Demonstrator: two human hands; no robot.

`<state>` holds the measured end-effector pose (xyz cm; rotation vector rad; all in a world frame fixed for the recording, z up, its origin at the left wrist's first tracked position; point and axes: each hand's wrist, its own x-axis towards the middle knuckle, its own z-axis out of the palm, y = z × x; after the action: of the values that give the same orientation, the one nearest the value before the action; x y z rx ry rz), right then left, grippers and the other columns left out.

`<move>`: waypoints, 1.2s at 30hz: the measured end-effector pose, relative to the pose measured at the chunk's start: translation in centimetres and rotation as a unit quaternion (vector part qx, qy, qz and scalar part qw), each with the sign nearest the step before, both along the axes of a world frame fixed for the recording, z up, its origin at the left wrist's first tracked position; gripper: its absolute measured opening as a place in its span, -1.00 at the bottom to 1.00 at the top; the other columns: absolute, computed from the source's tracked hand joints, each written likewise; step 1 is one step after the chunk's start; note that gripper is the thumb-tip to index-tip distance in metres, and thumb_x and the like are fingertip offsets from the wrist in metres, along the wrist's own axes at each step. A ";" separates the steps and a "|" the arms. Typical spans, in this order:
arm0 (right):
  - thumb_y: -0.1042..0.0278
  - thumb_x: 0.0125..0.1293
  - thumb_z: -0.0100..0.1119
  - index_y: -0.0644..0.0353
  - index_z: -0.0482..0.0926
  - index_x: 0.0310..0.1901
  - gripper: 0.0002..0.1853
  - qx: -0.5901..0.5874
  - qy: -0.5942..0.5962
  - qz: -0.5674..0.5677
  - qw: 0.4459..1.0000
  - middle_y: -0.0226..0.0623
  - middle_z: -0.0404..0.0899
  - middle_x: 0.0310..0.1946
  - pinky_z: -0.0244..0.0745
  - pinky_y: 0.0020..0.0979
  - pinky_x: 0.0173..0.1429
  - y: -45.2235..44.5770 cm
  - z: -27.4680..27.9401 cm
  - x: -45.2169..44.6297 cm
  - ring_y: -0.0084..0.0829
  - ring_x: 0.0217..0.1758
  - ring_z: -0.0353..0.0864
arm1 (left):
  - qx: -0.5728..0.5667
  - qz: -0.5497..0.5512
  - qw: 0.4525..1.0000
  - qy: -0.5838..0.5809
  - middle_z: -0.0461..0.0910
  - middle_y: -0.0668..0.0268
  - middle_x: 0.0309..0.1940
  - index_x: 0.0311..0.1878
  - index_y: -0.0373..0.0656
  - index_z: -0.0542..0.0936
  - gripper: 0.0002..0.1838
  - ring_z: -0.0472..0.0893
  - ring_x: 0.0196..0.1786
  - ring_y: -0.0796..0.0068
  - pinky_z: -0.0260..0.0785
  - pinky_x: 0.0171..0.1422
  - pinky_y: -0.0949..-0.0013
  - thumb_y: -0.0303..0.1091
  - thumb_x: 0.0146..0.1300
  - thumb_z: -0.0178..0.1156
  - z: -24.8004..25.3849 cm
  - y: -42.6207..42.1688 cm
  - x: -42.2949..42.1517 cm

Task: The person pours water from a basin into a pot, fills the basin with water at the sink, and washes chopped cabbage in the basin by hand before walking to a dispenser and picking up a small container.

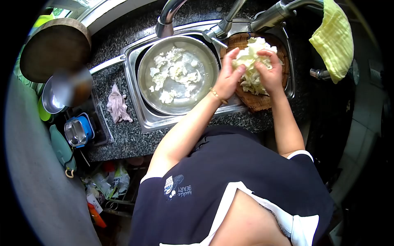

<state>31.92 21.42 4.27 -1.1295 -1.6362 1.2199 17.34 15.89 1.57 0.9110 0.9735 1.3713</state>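
A woven basket (241, 98) sits in the right-hand sink basin, heaped with pale cream vegetable pieces (253, 53) that look like cauliflower or torn cabbage. My left hand (230, 76) curves around the left side of the heap, fingers pointing up and thumb bent inward. From the other side, my right hand (271, 74) cups the same pieces with its fingers curled over them. Some fingertips are hidden among the pieces. In the left basin, a wide metal pan (147, 92) holds water with similar pale pieces (176, 71) floating in it.
A curved faucet (166, 20) and another tap (221, 28) reach over the sink. Left on the granite counter lie a crumpled pinkish cloth (118, 104), a blue-rimmed container (77, 130) and a round wooden board (55, 49). A yellow cloth (336, 41) hangs at right.
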 end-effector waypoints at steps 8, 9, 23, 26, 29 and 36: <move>0.13 0.21 0.18 -0.01 0.52 0.10 -0.59 -0.045 -0.352 0.088 0.931 -0.01 0.14 0.32 0.19 -0.27 0.34 4.4 -1.0 4.7 -0.09 0.35 0.22 | -0.019 -0.065 0.989 0.134 0.00 0.03 0.39 0.36 -0.25 0.12 -0.31 0.03 0.43 0.23 -0.13 0.47 0.26 -0.23 0.23 0.14 -3.3 -1.1 -0.4; 0.13 0.22 0.18 0.00 0.53 0.09 -0.59 -0.064 -0.337 0.078 0.936 -0.01 0.17 0.31 0.21 -0.27 0.32 4.8 -0.6 4.8 -0.10 0.34 0.23 | -0.033 -0.068 0.991 0.111 0.09 0.04 0.35 0.31 -0.22 0.25 -0.40 0.13 0.40 0.23 -0.05 0.45 0.26 -0.26 0.22 0.15 -3.2 -1.6 -1.5; 0.49 0.19 0.16 0.23 0.60 -0.37 -0.96 0.172 -0.009 0.065 0.983 -0.37 0.57 -0.51 0.42 -0.59 -0.43 -0.1 -0.9 -6.8 -0.62 -0.50 0.51 | -0.066 0.178 0.814 0.548 0.50 0.13 -0.04 -0.06 -0.18 0.55 -0.71 0.49 0.02 0.14 0.37 0.07 0.23 -0.37 0.12 0.14 -10.9 -3.4 -20.3; 0.32 0.10 0.22 0.19 0.55 -0.19 -0.76 0.157 -0.139 0.185 0.960 -0.26 0.54 -0.41 0.51 -0.32 -0.17 -0.9 -3.0 -11.4 -0.29 -0.29 0.58 | -0.076 0.071 0.709 0.697 0.38 0.14 0.15 0.15 -0.11 0.42 -0.51 0.38 0.19 0.11 0.28 0.22 0.17 -0.32 0.11 0.16 -11.1 -0.3 -20.9; 0.19 0.01 0.33 0.17 0.30 0.18 -0.31 0.131 -0.319 0.233 0.909 -0.14 0.36 0.07 0.40 -0.24 0.14 -0.4 -7.8 -14.2 -0.15 0.17 0.36 | -0.056 -0.031 0.664 0.745 0.34 0.18 0.20 0.27 -0.06 0.31 -0.39 0.35 0.22 0.12 0.29 0.22 0.13 -0.28 0.09 0.17 -10.8 2.4 -20.7; 0.08 -0.14 0.46 0.15 0.08 0.34 0.02 -0.019 -0.434 0.295 0.851 -0.12 0.23 0.23 0.27 -0.14 0.29 1.4 -13.1 -16.1 -0.10 0.32 0.18 | -0.102 -0.293 0.600 0.737 0.42 0.32 0.14 0.23 0.21 0.38 -0.51 0.40 0.18 0.22 0.30 0.19 0.12 -0.26 0.18 0.07 -10.3 6.2 -19.7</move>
<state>15.82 22.86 -8.79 -1.3543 -2.8174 1.1523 -2.39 22.09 -8.75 1.9834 1.6878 -0.4005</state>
